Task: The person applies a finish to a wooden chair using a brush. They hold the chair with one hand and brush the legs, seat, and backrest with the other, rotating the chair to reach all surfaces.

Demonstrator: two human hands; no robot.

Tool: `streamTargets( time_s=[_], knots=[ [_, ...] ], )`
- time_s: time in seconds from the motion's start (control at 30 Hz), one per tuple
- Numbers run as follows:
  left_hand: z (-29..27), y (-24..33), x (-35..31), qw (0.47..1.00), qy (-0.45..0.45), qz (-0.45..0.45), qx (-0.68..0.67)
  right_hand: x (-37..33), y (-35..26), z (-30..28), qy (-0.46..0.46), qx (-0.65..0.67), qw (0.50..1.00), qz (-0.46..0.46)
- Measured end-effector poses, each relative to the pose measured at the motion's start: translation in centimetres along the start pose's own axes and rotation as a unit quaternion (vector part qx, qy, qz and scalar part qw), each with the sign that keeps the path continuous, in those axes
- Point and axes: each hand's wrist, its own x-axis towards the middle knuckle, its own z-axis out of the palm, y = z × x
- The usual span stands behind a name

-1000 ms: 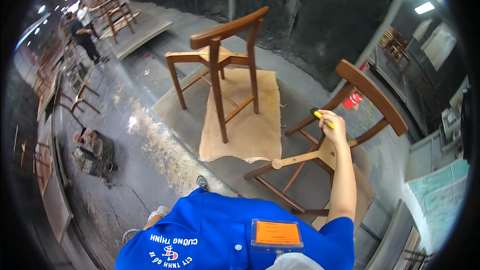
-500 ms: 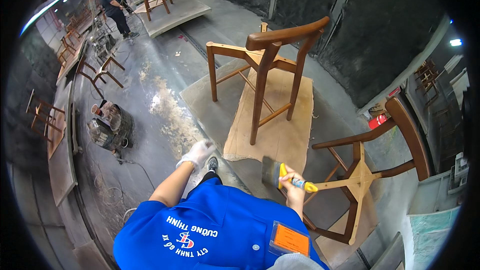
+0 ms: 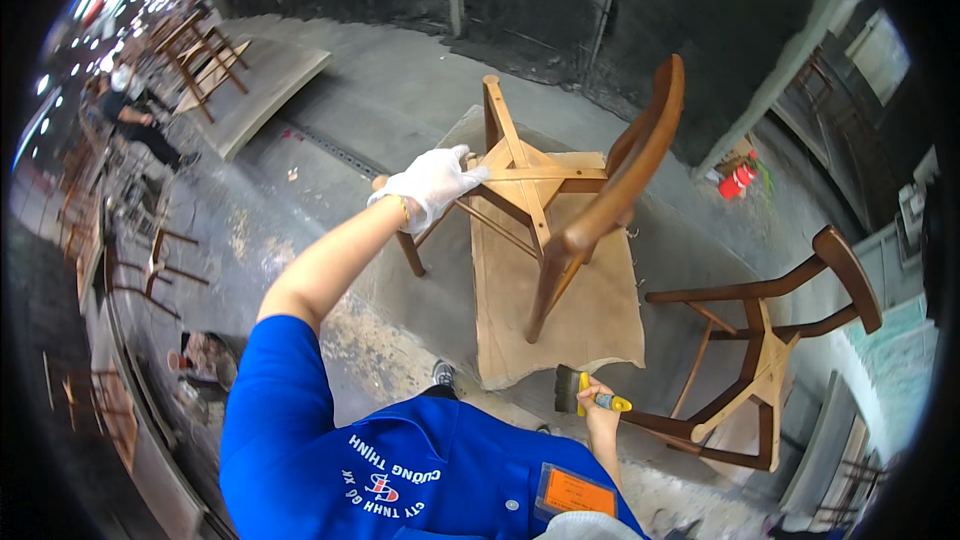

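Observation:
My left hand, in a white glove, is closed on the seat rail of a brown wooden chair frame. The seatless frame shows a pale cross-shaped seat support, and its curved backrest is toward the right. It stands upright on a sheet of brown cardboard. Low in front of my body, my bare right hand grips a wide flat paintbrush with a yellow handle and dark bristles, apart from the chair.
A second brown chair frame stands close on my right. Dirty buckets sit on the floor at left, near another chair. A red object lies by the far right wall. Two people are at the far left, near a raised platform.
My left hand has reached forward from beside my body and taken hold of the chair. The chair has turned, its backrest swinging toward the right. The paintbrush stays in my right hand.

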Motion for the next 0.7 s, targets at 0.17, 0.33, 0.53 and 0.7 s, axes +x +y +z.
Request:
streamTargets(
  time_s=[0.17, 0.33, 0.53, 0.7],
  knots=[
    [-0.1, -1.4, 8.8, 0.952, -0.291, -0.060, -0.070, -5.4, 3.3, 5.9, 0.135, 0.058, 0.989, 0.005],
    [3.3, -1.8, 13.5, 0.864, -0.371, -0.159, -0.301, -14.2, 7.6, 8.8, 0.279, 0.023, 0.956, 0.083],
    [4.7, -4.0, 14.3, 0.831, -0.348, -0.207, -0.381, -19.0, 11.3, 9.6, 0.380, -0.019, 0.912, 0.150],
    [5.2, -5.4, 8.6, 0.820, -0.326, -0.197, -0.428, -17.9, 9.5, 8.9, 0.428, -0.020, 0.896, 0.113]
  ],
)
